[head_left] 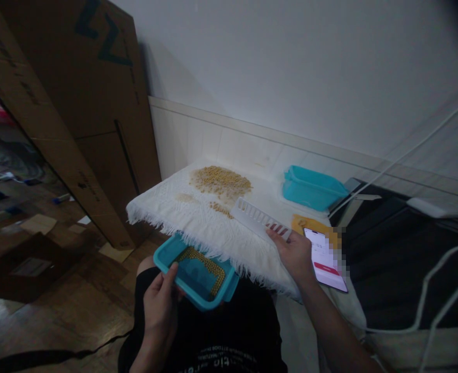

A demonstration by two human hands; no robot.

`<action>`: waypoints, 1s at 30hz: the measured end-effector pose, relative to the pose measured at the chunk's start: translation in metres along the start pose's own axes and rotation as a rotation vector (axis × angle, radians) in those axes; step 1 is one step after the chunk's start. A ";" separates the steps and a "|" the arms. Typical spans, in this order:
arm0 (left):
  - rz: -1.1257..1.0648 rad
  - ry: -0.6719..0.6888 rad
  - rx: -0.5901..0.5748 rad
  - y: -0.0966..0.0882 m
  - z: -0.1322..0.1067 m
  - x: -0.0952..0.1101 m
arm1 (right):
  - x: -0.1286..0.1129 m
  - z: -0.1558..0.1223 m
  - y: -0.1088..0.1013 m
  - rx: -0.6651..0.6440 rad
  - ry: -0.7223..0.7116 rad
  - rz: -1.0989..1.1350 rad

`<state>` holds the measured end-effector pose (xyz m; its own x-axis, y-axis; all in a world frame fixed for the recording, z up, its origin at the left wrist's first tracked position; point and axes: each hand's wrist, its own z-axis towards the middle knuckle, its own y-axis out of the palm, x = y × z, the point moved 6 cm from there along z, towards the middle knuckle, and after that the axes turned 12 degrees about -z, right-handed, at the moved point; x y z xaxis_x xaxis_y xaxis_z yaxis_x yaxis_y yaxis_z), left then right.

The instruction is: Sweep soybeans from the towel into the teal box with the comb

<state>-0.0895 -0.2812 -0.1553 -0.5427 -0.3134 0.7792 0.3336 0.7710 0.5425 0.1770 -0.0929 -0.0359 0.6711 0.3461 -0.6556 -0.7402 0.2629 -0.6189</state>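
Note:
My left hand (pixel 161 303) grips the near left rim of a teal plastic container (pixel 198 275), thumb over the edge. The container is at my lap, just below the fringed edge of a white cloth (pixel 162 202). Soybean-like yellow beans (pixel 215 269) lie along its far and right sides. My right hand (pixel 296 254) is closed on one end of a white slotted plastic strip (pixel 258 217). The strip's far end is over the cloth, close to a small group of beans (pixel 220 209). Behind that spreads a larger bean pile (pixel 223 180).
A second teal container (pixel 314 189) stands at the back right of the cloth. A lit phone (pixel 324 261) lies on a yellow item (pixel 301 223) by my right wrist. White cables (pixel 423 290) run along the right. A tall cardboard box (pixel 97 103) stands left, a wall behind.

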 end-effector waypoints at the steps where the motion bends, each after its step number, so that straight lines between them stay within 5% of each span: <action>1: -0.013 -0.006 0.000 0.000 0.000 0.000 | -0.001 -0.001 0.000 -0.010 0.003 0.007; 11: -0.027 -0.032 -0.007 -0.002 0.002 -0.003 | 0.001 0.000 -0.002 0.056 -0.005 -0.031; 30: -0.015 -0.006 0.000 -0.003 0.002 -0.002 | -0.014 -0.011 -0.001 -0.042 0.006 0.031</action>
<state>-0.0910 -0.2824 -0.1589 -0.5523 -0.3217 0.7691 0.3251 0.7665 0.5540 0.1691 -0.1078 -0.0306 0.6482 0.3478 -0.6773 -0.7583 0.2142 -0.6157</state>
